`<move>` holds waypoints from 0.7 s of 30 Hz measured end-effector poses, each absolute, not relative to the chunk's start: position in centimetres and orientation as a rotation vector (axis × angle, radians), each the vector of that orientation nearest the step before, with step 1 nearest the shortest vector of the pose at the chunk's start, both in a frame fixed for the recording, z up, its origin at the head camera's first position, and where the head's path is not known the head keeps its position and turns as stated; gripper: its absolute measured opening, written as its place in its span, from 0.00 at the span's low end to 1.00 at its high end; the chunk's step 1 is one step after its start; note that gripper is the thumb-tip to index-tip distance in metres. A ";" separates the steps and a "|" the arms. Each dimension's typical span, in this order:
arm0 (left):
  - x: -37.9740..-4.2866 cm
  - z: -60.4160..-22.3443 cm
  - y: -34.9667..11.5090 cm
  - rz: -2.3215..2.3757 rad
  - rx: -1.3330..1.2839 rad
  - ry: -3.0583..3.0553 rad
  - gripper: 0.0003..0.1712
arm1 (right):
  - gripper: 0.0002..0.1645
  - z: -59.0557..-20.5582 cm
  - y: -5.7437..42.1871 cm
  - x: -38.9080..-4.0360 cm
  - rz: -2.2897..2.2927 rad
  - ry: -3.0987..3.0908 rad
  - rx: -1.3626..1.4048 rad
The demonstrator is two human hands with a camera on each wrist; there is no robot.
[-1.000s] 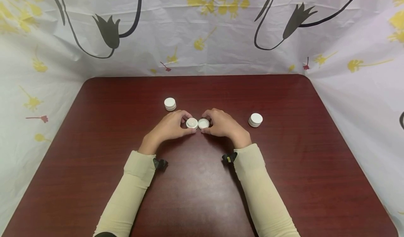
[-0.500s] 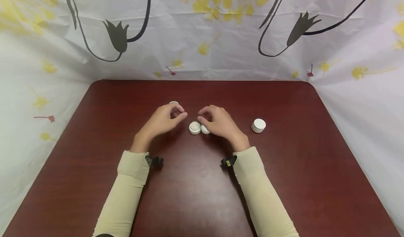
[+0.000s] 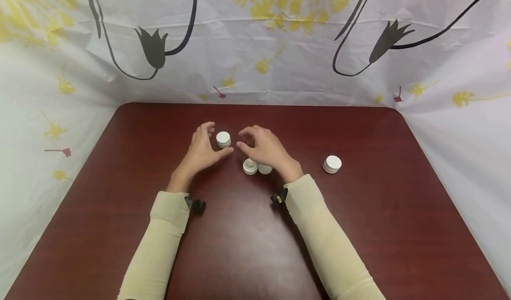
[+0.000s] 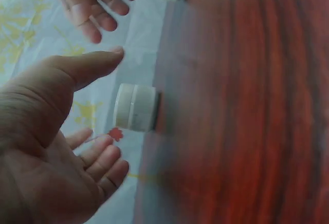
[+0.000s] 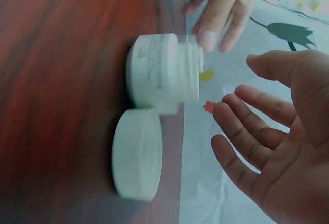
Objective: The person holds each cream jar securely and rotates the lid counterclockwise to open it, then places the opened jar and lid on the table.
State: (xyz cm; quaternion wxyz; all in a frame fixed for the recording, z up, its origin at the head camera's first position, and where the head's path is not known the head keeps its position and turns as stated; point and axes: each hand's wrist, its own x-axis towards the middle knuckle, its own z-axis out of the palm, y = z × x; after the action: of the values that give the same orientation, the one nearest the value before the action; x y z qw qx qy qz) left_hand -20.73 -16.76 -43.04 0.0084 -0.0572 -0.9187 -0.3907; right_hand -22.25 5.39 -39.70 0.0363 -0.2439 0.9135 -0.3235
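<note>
A small white lidded jar (image 3: pixel 223 139) stands upright on the table, between the spread thumb and fingers of my left hand (image 3: pixel 198 152). In the left wrist view a gap shows around this jar. My right hand (image 3: pixel 266 147) hovers just right of it with loosely bent fingers and nothing in them. Under the right hand stands an uncapped white jar (image 3: pixel 250 168), its threaded neck (image 5: pixel 189 72) showing in the right wrist view. Beside that jar lies its white lid (image 5: pixel 134 154), hollow side up, partly hidden by the right hand in the head view.
Another white lidded jar (image 3: pixel 332 164) stands farther right on the dark red-brown table (image 3: pixel 235 238). A white cloth (image 3: pixel 255 78) with plant prints hangs behind the table and along its sides. Each wrist wears a small black camera (image 3: pixel 196 206).
My left hand has let go of the uncapped jar, moved up-left and spread around the lidded jar. My right hand has released the lid and moved left toward the same jar.
</note>
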 end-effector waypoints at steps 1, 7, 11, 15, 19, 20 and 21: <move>-20.9 -43.3 -16.8 -1.230 -0.167 -2.891 0.57 | 0.22 -39.6 5.1 -22.4 -0.990 2.805 -0.747; -21.9 -43.8 -17.0 -1.212 -0.137 -2.993 0.53 | 0.22 -39.0 3.2 -23.1 -0.985 2.812 -0.680; -22.5 -43.8 -17.1 -1.181 -0.144 -3.022 0.46 | 0.22 -38.9 2.2 -23.4 -0.995 2.819 -0.638; -23.0 -44.1 -17.1 -1.193 -0.154 -3.018 0.42 | 0.22 -39.1 1.6 -23.4 -0.970 2.821 -0.608; -23.1 -44.5 -17.3 -1.212 -0.140 -2.997 0.37 | 0.22 -39.3 1.1 -23.5 -0.948 2.828 -0.592; -23.0 -44.6 -17.4 -1.211 -0.134 -2.993 0.35 | 0.22 -39.4 1.0 -23.5 -0.946 2.830 -0.591; -23.0 -44.7 -17.4 -1.209 -0.127 -2.993 0.35 | 0.23 -39.5 0.9 -23.5 -0.943 2.828 -0.588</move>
State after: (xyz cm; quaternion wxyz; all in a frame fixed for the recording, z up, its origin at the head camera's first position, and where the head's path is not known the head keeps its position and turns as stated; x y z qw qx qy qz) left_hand -23.03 -17.42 -44.67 -0.0445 -0.0392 -0.9255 -0.3740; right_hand -23.55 0.88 -39.47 0.0513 -0.1934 0.9295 -0.3100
